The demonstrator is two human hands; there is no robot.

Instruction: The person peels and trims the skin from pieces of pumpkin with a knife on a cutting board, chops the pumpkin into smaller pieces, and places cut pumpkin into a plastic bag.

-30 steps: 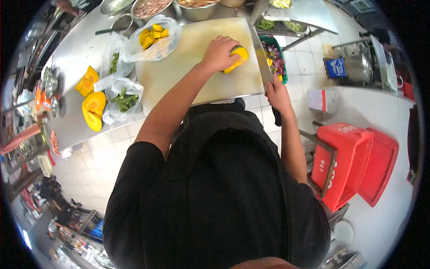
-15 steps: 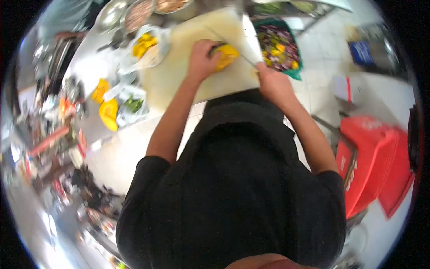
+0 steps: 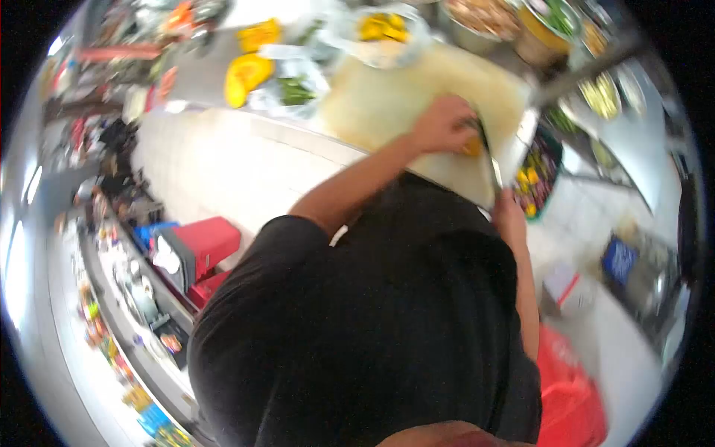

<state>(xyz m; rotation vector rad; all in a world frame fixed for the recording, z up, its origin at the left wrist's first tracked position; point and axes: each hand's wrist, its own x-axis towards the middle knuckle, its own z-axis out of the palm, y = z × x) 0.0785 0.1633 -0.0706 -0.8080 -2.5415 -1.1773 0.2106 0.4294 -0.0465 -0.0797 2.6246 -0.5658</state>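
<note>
The left hand [image 3: 447, 125], fingers half curled, held a pumpkin piece [image 3: 473, 147] on the cutting board [image 3: 402, 89]; near right, the right hand [image 3: 509, 214] closed round a kitchen knife [image 3: 497, 174].

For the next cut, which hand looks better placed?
Probably the right hand: it grips the knife, whose blade is close beside the pumpkin piece. The left hand holds that piece, so it seems better suited to steadying.

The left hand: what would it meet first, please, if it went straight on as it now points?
Likely the knife blade, just past the left hand, though blur leaves the depth unclear.
</note>
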